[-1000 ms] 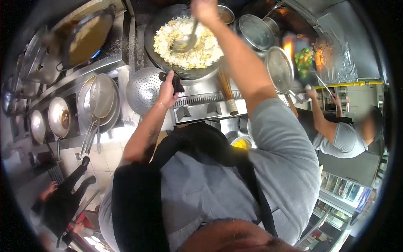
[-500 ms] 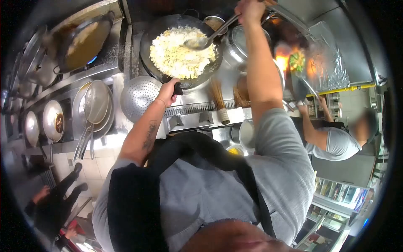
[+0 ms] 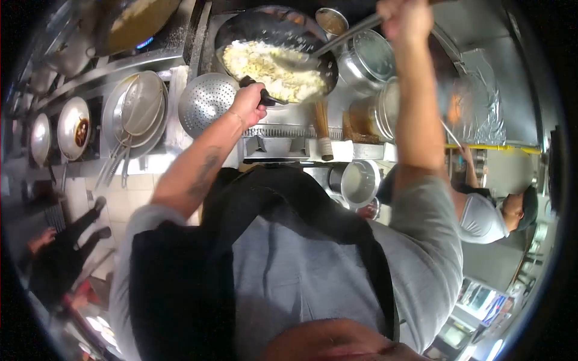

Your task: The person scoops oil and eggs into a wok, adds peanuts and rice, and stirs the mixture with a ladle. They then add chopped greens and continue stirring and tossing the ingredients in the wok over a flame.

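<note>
Lying just beyond the left hand [image 3: 248, 105], the wok [image 3: 265, 21] of rice [image 3: 271, 63] was clasped by its cloth-wrapped handle [image 3: 265, 98], probably against heat, while the ladle [image 3: 343, 37] was clenched in the raised right hand [image 3: 404, 18].

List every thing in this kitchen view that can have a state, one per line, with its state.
wok, holds fried rice
left hand, closed on the wok's handle
right hand, closed on the ladle
ladle, bowl down in the fried rice
colander, empty, beside the wok
burner flame, lit, blue
</note>
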